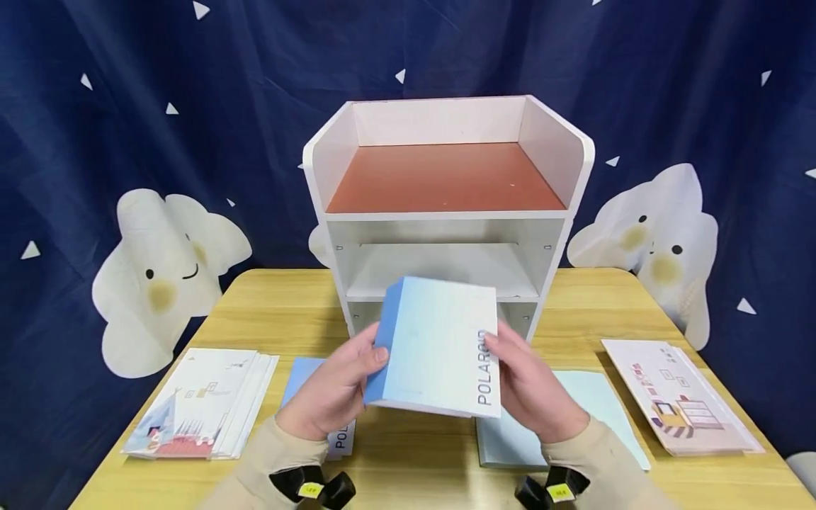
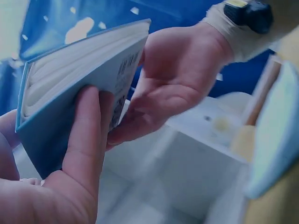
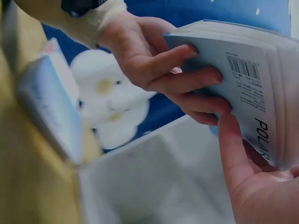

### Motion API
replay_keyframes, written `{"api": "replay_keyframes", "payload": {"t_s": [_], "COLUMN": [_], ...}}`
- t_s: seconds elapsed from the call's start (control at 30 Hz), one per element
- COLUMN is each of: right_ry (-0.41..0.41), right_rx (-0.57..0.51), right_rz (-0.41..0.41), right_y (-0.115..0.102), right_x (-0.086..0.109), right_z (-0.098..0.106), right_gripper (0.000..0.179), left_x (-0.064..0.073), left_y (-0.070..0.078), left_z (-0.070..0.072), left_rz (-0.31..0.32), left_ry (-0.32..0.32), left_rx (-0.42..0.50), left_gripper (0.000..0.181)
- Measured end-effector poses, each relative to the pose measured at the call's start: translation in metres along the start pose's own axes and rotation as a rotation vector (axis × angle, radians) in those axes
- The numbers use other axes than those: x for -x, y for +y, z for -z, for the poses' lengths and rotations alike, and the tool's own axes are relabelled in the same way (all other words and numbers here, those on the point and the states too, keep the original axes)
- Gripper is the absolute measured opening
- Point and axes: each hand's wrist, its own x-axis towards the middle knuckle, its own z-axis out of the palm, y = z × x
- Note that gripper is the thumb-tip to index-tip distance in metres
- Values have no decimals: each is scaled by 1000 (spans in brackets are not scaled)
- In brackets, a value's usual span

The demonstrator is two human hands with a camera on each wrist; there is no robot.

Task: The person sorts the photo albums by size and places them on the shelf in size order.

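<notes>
Both hands hold up a small photo album (image 1: 440, 347) in front of the shelf, its pale blue cover lettered POLAROID. My left hand (image 1: 341, 386) grips the darker blue spine side, thumb on the front. On the opposite edge, my right hand (image 1: 529, 386) pinches with its thumb over the lettering. Fingers press the back cover, where a barcode (image 3: 243, 66) shows in the right wrist view. White page edges (image 2: 84, 65) are seen in the left wrist view. Partly hidden behind my left hand, a similar POLAROID album (image 1: 341, 439) lies on the table.
A white shelf unit (image 1: 446, 216) with a reddish-brown top surface stands at the back of the wooden table (image 1: 414, 467). Pale blue books (image 1: 593, 397) lie by my right forearm. Illustrated booklets lie in a left stack (image 1: 197, 404) and a right stack (image 1: 682, 397). A navy curtain (image 1: 255, 85) hangs behind.
</notes>
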Motion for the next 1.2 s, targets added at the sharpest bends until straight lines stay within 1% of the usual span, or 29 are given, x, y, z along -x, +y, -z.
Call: {"api": "replay_keyframes", "payload": {"t_s": [0.07,0.13,0.2,0.27,0.3,0.33,0.43,0.53,0.6,0.7,0.77,0.87,0.93,1.1,1.17,1.2], "right_ry": [-2,3,2,4,1,1,5,8,8,23,39,58,63,88,132,164], "right_rx": [44,90,137,177,194,211,222,198,168,127,106,98,99,151,224,283], "right_rz": [51,87,109,123,132,143,187,241,269,283,280,282,290,306,317,335], "right_y": [-11,-21,-28,-33,-35,-37,-41,-45,-47,-49,-49,-48,-47,-44,-42,-43], "right_x": [-8,-15,-21,-25,-27,-29,-35,-43,-49,-61,-68,-78,-84,-90,-87,-85], "right_z": [-5,-11,-16,-22,-25,-27,-33,-36,-38,-41,-43,-44,-43,-38,-36,-37], "right_gripper": [43,46,50,52,54,55,56,53,51,51,52,51,51,53,53,52], "left_x": [-3,-4,-5,-5,-6,-7,-12,-18,-22,-26,-28,-31,-33,-34,-33,-33], "left_y": [12,23,33,42,46,49,58,63,66,69,70,70,70,72,73,75], "left_z": [-3,-5,-7,-10,-11,-12,-17,-19,-19,-16,-13,-9,-7,-3,-1,0], "left_rz": [-61,-111,-159,-196,-215,-233,-283,-324,-350,-377,-395,-415,-421,-427,-440,-446], "left_ry": [-23,-19,-15,-26,-38,-64,-124,-170,-183,-213,-227,-230,-216,-168,-160,-159], "left_rx": [1,8,20,50,65,84,132,188,241,339,388,423,439,506,529,541], "left_gripper": [45,44,44,46,46,47,49,51,51,49,47,47,46,41,39,40]}}
